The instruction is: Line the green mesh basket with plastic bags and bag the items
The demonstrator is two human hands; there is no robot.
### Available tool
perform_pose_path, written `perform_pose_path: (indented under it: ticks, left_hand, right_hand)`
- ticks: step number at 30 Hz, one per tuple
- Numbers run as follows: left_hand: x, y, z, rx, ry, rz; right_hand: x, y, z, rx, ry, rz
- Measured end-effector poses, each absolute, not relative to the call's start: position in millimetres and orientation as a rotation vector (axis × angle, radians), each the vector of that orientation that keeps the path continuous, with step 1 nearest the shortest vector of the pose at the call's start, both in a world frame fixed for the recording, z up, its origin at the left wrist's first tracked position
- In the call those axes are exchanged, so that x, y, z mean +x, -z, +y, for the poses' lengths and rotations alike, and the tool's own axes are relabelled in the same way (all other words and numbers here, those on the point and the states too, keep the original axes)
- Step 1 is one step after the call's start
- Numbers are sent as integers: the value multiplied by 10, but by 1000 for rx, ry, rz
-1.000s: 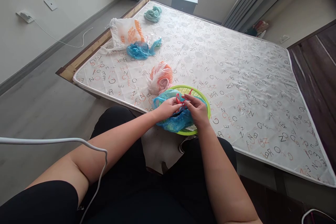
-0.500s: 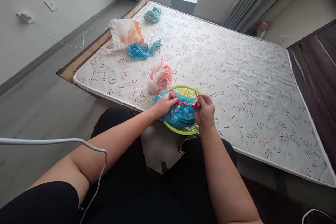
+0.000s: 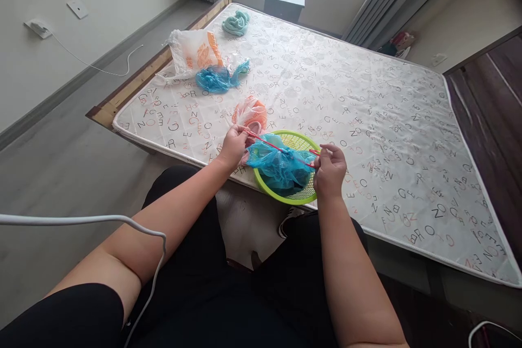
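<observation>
A red string [image 3: 269, 144] is stretched taut between my hands, over a blue plastic bag [image 3: 285, 166]. My left hand [image 3: 235, 145] pinches one end at the left. At the right, my right hand [image 3: 330, 169] has its fingers closed on the other end. The bag is gathered near its top, close to the string; whether the string is knotted round it I cannot tell. It lies in a yellow-green mesh basket [image 3: 281, 200] at the mattress's front edge. Just behind my left hand lies a white and orange plastic bag [image 3: 252, 111].
On the letter-printed mattress [image 3: 391, 136] farther back lie another blue plastic bag [image 3: 214, 79], a clear bag with orange print [image 3: 193, 51] and a pale green cloth [image 3: 236, 23]. A white cable [image 3: 81, 220] crosses over my left arm.
My hands have moved apart, left hand to the left and right hand to the right. The looped red string is now pulled straight between them, and more of the basket shows.
</observation>
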State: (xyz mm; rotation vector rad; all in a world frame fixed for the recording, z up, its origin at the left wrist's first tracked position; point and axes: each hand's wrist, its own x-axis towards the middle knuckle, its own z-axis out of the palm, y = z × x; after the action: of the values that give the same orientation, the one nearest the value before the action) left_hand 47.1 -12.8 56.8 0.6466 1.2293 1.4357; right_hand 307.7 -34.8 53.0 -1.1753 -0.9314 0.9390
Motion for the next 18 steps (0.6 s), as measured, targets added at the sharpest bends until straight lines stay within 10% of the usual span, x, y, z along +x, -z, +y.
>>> perform_pose_path:
  ticks: [18]
  left_hand:
    - [437, -766, -150, 293, -1269, 920]
  right_hand:
    - [2922, -489, -492, -1468, -735, -1708]
